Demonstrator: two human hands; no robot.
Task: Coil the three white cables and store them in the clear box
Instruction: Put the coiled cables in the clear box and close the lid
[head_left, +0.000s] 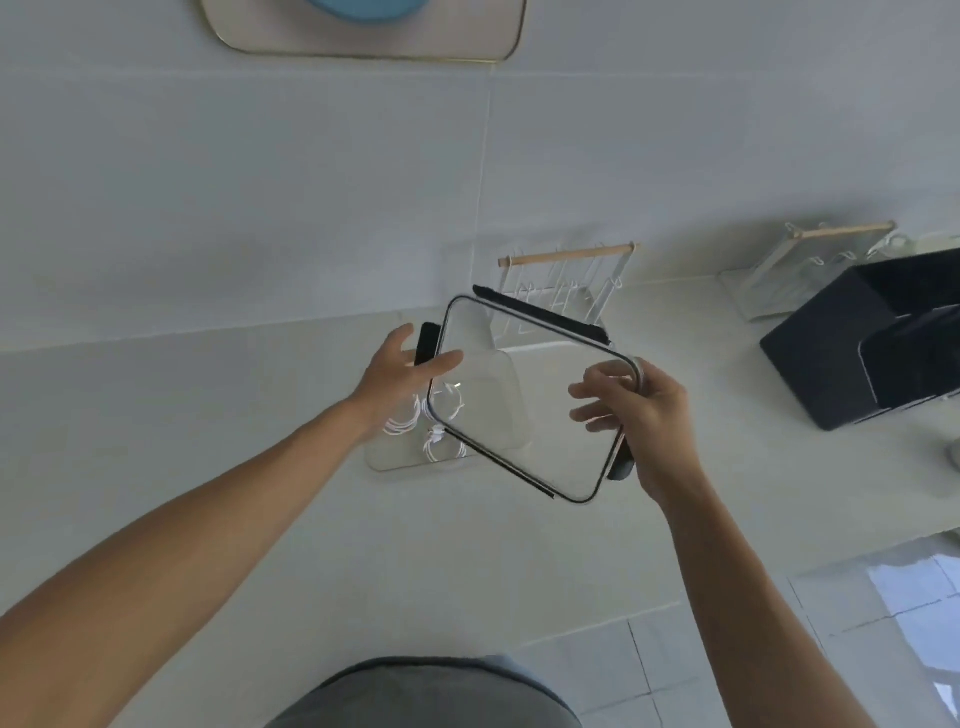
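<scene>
A clear lid (524, 395) with a black rim and black latches is held tilted above the counter. My right hand (644, 415) grips its right edge, the fingers showing through the plastic. My left hand (405, 374) reaches to the lid's left edge with fingers spread, touching or just short of it. Beneath the lid sits the clear box (395, 460) on the counter. Coiled white cables (441, 434) lie inside it, partly seen through the lid. How many coils there are I cannot tell.
A white wire rack with a wooden bar (566, 291) stands behind the box against the tiled wall. A second rack (810, 265) and a black bin (872, 343) are at the right. A tiled floor shows at the lower right.
</scene>
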